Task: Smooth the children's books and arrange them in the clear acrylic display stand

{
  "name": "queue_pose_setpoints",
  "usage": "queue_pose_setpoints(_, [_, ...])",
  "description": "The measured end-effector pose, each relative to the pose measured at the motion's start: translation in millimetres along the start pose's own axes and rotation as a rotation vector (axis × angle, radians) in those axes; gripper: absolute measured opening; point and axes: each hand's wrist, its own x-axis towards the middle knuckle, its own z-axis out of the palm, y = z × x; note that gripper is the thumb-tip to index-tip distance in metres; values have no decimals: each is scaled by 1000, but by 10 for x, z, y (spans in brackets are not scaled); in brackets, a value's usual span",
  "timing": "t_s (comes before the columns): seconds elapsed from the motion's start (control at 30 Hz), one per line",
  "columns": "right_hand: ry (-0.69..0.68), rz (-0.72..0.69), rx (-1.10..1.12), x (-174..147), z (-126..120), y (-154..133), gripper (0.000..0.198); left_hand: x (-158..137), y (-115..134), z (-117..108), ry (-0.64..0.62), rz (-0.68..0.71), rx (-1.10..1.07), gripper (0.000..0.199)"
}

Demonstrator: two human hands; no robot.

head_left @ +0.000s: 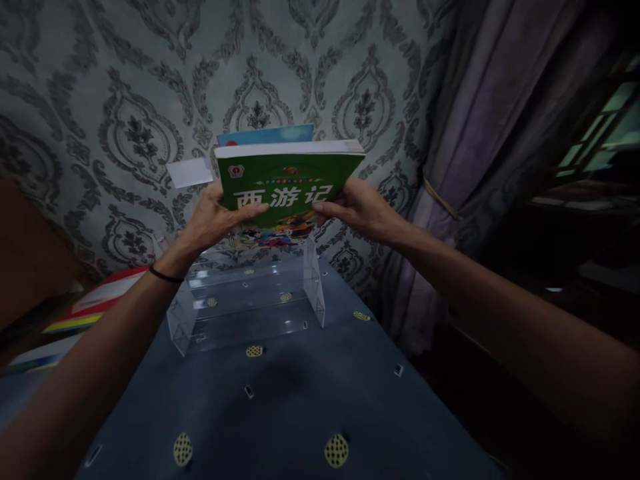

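Note:
A green book (pixel 290 173) with white Chinese characters and a colourful picture on its cover is held up in front of the wall. My left hand (pixel 214 212) grips its left side, thumb across the cover. On the right side, my right hand (pixel 357 205) grips it the same way. Behind its top edge shows a blue book or cover (pixel 273 135); whether my hands hold that too is hidden. Below stands a clear plastic rack (pixel 314 283) with see-through shelves, its upper part partly covered by the green book.
The rack stands on a table with a dark blue patterned cloth (pixel 290 413). Red, yellow and white books or papers (pixel 100 297) lie at the left. A white card (pixel 189 173) shows before the patterned wall. A tied curtain (pixel 425 267) hangs at the right.

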Motion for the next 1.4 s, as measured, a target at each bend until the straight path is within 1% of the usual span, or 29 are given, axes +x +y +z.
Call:
queue_pose_setpoints(0.13, [1,-9,-7,3,15,30,41,-15,-83,32,16,20,32,62])
queue_pose_setpoints(0.23, [-34,-7,-14,24,7,21,41,-14,-137,17,13,19,51,65])
queue_pose_setpoints(0.33, [-67,9,-9,40,0,-9,41,-22,-172,-22,5,-10,66,68])
queue_pose_setpoints(0.43, [-78,30,48,54,15,-40,41,-44,-196,-47,6,-33,90,67])
queue_pose_setpoints(0.6, [-79,65,135,84,80,-30,39,-95,-246,4,25,-113,59,60])
queue_pose_setpoints(0.7, [-112,89,125,84,109,17,36,-127,-307,77,40,-172,-23,61])
queue_pose_setpoints(0.8, [-137,118,68,71,118,103,35,-158,-404,148,34,-201,-108,64])
queue_pose_setpoints(0.9, [-155,146,-5,64,127,229,34,-196,-505,198,35,-235,-139,66])
queue_pose_setpoints(1.0, [-167,157,-45,60,151,345,36,-239,-568,227,32,-273,-148,64])
queue_pose_setpoints(1.2, [-127,140,-54,30,205,404,43,-280,-575,243,47,-290,-160,62])
queue_pose_setpoints(1.3, [-91,126,-67,-5,225,380,42,-311,-528,226,52,-289,-161,62])
queue_pose_setpoints(1.4, [-60,139,-87,-55,247,353,37,-393,-467,206,71,-304,-168,63])
